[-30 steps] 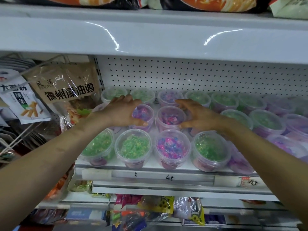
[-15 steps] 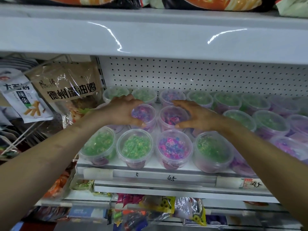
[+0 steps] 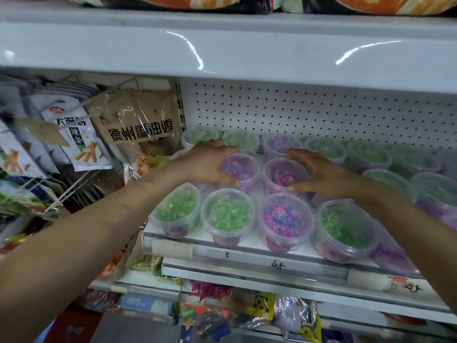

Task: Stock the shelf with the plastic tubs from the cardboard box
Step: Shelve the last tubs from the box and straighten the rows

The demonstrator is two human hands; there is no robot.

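Clear plastic, round lidded tubs fill the shelf (image 3: 247,246) in rows out from the pegboard (image 3: 296,112). The left hand (image 3: 207,164) wraps the left purple tub (image 3: 241,169) and the right hand (image 3: 321,175) cups the right purple tub (image 3: 284,174), both in the second row from the pegboard. Likely squaring the pair: slide both straight toward the pegboard, close the gaps, avoid knocking the front row (image 3: 227,214). The tubs show green or pink-purple bits inside and taper to narrower bases.

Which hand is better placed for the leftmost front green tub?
Left: the left hand, on the left purple tub, is just behind that green tub; the right hand holds the right purple tub.
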